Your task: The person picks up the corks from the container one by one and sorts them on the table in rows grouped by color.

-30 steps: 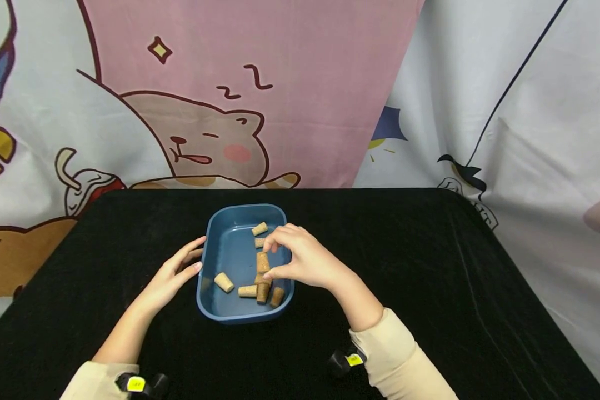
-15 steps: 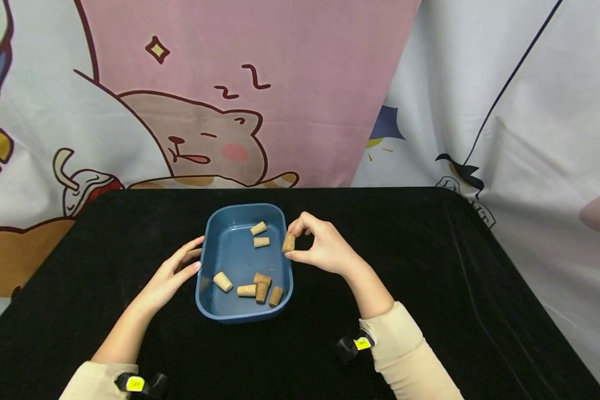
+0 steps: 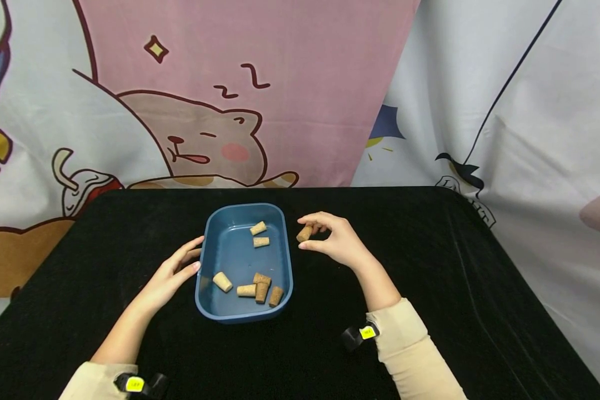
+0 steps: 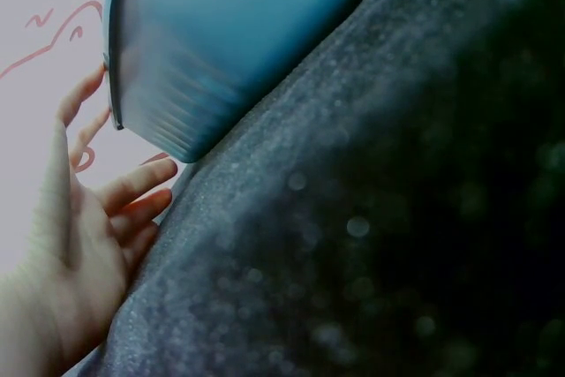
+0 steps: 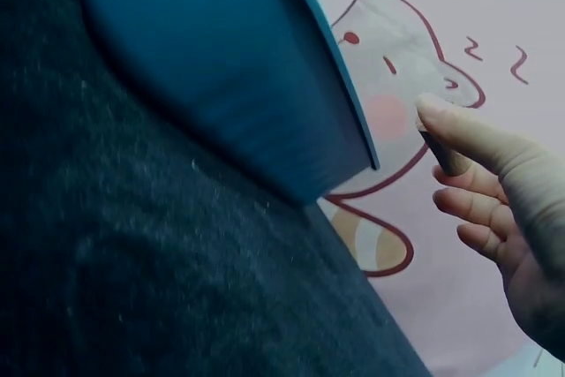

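A blue rectangular tub [image 3: 215, 318] stands on the black cloth with several corks inside. My left hand [image 3: 167, 278] rests its fingertips and thumb along the tub's left side, fingers fairly straight. The left wrist view shows that hand [image 4: 84, 227] with its fingertips right at the tub's rim and wall [image 4: 177, 94]. Just beyond the tub's right rim, my right hand [image 3: 337, 238] holds a cork [image 3: 304, 233] between thumb and fingers. From the right wrist, the cork [image 5: 446, 156] appears as a dark shape beside the thumb, partly hidden.
Inside the tub, two corks lie near the far right: one cork [image 3: 258, 228] above another cork [image 3: 261, 242]. A pale cork [image 3: 222, 281] is at the near left, and several are clustered at the near right. A cartoon-printed curtain [image 3: 330, 83] hangs behind the black table [image 3: 430, 250].
My right hand has lifted a cork out of the tub and carried it right over the rim, and the cork has tilted in its fingers. The left hand stays in place.
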A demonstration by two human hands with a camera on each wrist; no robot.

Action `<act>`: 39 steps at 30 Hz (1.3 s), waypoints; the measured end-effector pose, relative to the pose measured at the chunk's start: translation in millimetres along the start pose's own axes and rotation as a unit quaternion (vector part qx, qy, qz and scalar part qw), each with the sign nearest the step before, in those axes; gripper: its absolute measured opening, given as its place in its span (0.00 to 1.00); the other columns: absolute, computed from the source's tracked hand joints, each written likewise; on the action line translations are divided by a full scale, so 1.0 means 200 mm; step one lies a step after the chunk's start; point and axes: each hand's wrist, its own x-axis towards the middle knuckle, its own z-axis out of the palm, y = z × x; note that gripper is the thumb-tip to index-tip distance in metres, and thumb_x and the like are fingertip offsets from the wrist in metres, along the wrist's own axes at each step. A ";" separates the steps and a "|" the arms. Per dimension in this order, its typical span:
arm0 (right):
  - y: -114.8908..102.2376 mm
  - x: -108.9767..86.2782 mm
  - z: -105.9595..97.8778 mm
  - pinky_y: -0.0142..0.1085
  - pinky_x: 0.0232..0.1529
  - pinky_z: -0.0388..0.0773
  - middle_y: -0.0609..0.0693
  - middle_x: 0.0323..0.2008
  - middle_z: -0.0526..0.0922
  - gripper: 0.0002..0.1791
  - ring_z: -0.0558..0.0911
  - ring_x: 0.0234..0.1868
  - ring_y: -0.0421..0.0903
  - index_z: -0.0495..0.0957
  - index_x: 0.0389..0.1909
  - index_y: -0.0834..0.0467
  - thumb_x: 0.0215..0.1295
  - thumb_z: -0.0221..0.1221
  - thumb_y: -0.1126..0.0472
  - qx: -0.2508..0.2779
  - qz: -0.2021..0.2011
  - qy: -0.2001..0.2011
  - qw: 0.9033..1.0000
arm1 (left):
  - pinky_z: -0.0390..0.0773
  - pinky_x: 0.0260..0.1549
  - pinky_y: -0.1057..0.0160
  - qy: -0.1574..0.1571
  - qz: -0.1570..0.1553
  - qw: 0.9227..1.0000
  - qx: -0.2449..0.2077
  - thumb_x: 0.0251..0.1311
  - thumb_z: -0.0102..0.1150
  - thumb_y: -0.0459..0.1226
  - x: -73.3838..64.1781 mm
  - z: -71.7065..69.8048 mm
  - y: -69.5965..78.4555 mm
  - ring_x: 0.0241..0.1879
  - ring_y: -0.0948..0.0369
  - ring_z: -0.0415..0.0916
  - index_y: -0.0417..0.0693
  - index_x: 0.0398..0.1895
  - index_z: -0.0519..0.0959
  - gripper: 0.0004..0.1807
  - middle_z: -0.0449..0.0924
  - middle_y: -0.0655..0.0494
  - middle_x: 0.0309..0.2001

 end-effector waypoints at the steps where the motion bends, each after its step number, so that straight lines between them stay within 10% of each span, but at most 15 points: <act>1: 0.01 0.00 0.00 0.51 0.44 0.76 0.45 0.41 0.81 0.22 0.77 0.39 0.43 0.81 0.48 0.54 0.50 0.72 0.59 -0.003 -0.002 0.006 1.000 | 0.65 0.54 0.34 0.001 0.000 1.000 0.000 0.73 0.43 0.38 0.00 0.00 0.00 0.63 0.37 0.59 0.52 0.76 0.50 0.30 0.59 0.33 0.67; 17: 0.15 -0.03 0.02 0.38 0.31 0.77 0.45 0.31 0.81 0.12 0.77 0.31 0.44 0.86 0.34 0.59 0.47 0.73 0.62 -0.049 0.015 0.113 0.992 | 0.66 0.53 0.34 0.003 0.012 1.000 0.003 0.73 0.42 0.37 0.00 0.00 0.00 0.63 0.37 0.60 0.51 0.75 0.51 0.29 0.60 0.33 0.66; 27: 0.19 -0.04 0.03 0.36 0.28 0.78 0.52 0.34 0.83 0.12 0.77 0.29 0.43 0.84 0.44 0.63 0.59 0.66 0.65 -0.071 0.012 0.122 0.990 | 0.66 0.53 0.33 0.005 0.004 1.000 0.003 0.73 0.43 0.37 0.00 0.00 0.00 0.63 0.36 0.60 0.52 0.75 0.51 0.30 0.59 0.33 0.67; 39: 0.21 -0.05 0.10 0.35 0.29 0.80 0.52 0.30 0.83 0.09 0.80 0.27 0.43 0.85 0.36 0.63 0.56 0.68 0.62 -0.106 0.080 0.177 0.975 | 0.66 0.54 0.34 0.000 0.001 1.000 -0.002 0.73 0.43 0.38 0.00 0.00 -0.01 0.63 0.37 0.60 0.53 0.76 0.50 0.30 0.59 0.33 0.67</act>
